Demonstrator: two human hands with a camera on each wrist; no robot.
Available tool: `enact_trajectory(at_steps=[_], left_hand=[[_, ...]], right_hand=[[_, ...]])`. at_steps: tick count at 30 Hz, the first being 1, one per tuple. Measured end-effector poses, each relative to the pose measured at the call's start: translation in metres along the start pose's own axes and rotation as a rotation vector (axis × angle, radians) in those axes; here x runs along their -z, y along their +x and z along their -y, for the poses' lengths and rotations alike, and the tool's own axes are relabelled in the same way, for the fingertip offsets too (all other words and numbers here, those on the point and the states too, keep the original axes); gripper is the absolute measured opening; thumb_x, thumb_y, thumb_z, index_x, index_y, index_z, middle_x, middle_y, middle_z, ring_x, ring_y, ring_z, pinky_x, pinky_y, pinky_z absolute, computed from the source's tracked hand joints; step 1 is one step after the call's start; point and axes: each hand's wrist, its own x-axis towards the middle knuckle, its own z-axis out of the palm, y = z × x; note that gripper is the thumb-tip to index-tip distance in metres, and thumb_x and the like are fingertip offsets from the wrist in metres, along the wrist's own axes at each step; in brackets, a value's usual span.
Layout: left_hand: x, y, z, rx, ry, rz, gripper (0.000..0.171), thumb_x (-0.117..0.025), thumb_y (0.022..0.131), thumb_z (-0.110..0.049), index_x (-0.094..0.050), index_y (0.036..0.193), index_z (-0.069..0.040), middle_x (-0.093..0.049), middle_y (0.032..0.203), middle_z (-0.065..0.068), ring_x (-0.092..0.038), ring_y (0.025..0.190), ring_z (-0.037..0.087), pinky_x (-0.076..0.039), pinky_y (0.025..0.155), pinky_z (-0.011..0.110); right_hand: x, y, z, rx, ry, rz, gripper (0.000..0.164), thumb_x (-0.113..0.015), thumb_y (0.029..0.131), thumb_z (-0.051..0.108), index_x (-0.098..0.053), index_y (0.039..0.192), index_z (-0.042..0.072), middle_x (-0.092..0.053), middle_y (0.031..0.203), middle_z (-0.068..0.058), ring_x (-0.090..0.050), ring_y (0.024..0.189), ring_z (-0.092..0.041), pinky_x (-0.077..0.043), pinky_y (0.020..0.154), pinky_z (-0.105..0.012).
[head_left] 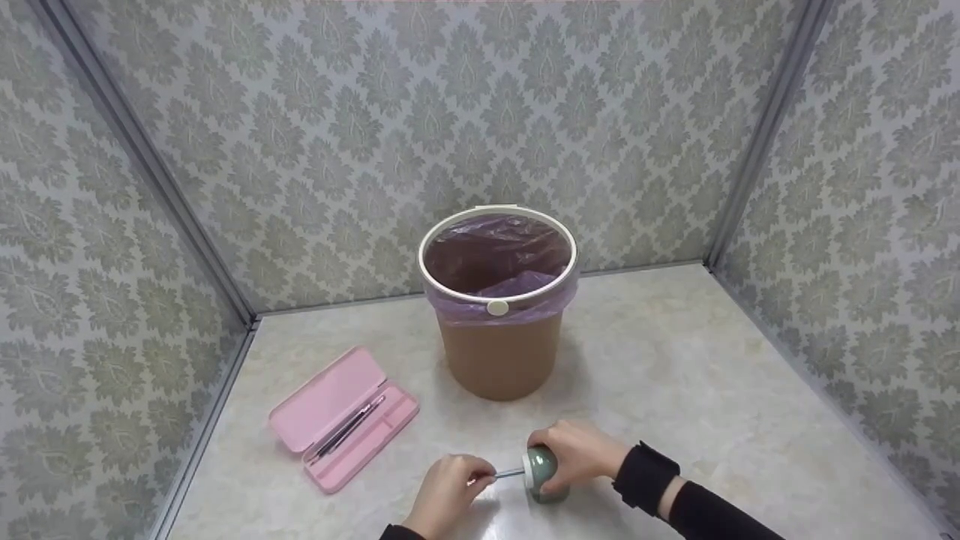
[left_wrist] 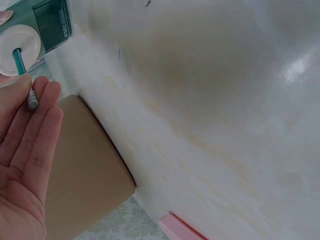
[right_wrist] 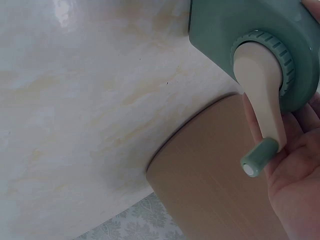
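A green crank pencil sharpener (head_left: 541, 471) stands on the table, gripped by my right hand (head_left: 583, 451) around its body. My left hand (head_left: 451, 484) pinches a teal pencil (head_left: 510, 473) near its end. In the left wrist view, the pencil (left_wrist: 19, 62) runs into the hole of the sharpener's round white face (left_wrist: 31, 40), and its metal-banded end (left_wrist: 33, 102) sticks out past my fingertips. The right wrist view shows the sharpener's cream crank arm (right_wrist: 260, 95) with a green knob (right_wrist: 260, 157), close to my right palm; no fingers turn it.
Behind the hands stands a brown bin (head_left: 501, 364) with a white rim and a purple liner (head_left: 521, 285). To the left lies an opened pink pencil case (head_left: 326, 401) with pencils (head_left: 349, 429) inside. Patterned walls (head_left: 465, 112) enclose the table on three sides.
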Motion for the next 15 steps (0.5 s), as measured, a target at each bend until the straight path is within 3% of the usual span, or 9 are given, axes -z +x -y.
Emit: enact_trajectory(at_steps=[15], left_hand=[[-0.0012,0.0047,-0.0054,-0.006,-0.003,0.006,0.004,-0.068,0.08,-0.019,-0.072,0.078,-0.02,-0.069,0.075,-0.012,-0.056,0.065,-0.005,-0.043,0.058,0.018]], right_hand=[[0.0002,0.0024,-0.0017,0.016,0.022,0.014,0.044,-0.08,0.057,0.043,-0.064,0.092,0.02,-0.064,0.077,0.013,-0.05,0.062,0.003,-0.036,0.055,-0.012]])
